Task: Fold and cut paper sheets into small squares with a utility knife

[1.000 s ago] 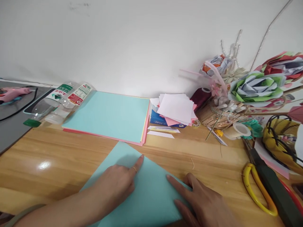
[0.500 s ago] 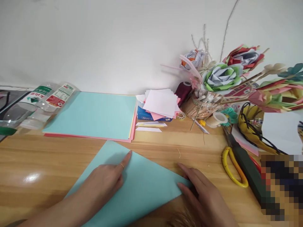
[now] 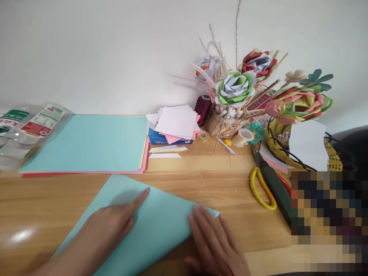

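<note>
Light-blue sheet (image 3: 156,226), lower centre of frame: creasing apparently underway. Left hand (image 3: 110,222), forefinger extended, presses its upper edge; right hand (image 3: 212,237) lies flat near its right corner. Even edge pressure seems required next.

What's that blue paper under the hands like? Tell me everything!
The pale blue paper looks smooth and plain. It lies on the wooden table, its far edge slanting to a pointed corner on the right. The left hand touches it with one fingertip near that edge; the right hand lays fingers on it by the corner. Its near part runs out of view.
</note>
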{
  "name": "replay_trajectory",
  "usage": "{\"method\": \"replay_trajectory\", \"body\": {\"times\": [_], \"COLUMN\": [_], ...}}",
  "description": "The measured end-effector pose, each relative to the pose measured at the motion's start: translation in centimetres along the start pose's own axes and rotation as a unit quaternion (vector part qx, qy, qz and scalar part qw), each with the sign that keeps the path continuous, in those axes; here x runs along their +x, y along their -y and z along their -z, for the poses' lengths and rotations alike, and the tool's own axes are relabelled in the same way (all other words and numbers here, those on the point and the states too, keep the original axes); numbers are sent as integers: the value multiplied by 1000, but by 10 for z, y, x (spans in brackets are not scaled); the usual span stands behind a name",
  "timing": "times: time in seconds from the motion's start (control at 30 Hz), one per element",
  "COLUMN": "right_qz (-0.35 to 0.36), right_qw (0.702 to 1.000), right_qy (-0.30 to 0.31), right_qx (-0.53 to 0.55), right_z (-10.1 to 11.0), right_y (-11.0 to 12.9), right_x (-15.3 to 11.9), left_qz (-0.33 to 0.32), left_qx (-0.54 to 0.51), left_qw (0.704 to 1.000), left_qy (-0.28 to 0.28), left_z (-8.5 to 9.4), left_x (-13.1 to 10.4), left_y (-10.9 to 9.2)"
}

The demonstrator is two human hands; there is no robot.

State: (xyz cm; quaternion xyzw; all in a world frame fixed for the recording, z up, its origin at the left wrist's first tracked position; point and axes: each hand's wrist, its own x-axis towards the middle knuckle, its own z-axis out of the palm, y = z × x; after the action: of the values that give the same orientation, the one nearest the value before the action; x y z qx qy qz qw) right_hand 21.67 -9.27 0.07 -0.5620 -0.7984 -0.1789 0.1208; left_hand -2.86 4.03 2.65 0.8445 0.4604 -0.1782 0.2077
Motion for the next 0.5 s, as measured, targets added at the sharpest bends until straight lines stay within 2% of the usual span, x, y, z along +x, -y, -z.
{"method": "replay_trajectory", "body": {"times": [0.1,0.5], "right_qz": [39,14], "right_qw": [999,999], "right_qy": [21,30], "right_qx": [-4,-18], "right_z": [-1,-1], "right_y": [8,5], "right_x": [-6,-21], "left_qz": [7,26], "left_qx": [1,23], "left_qw": [1000,999], "left_qy": [3,11], "left_z": [-1,-1], "left_x": [0,1], "left_y": [2,1]}}
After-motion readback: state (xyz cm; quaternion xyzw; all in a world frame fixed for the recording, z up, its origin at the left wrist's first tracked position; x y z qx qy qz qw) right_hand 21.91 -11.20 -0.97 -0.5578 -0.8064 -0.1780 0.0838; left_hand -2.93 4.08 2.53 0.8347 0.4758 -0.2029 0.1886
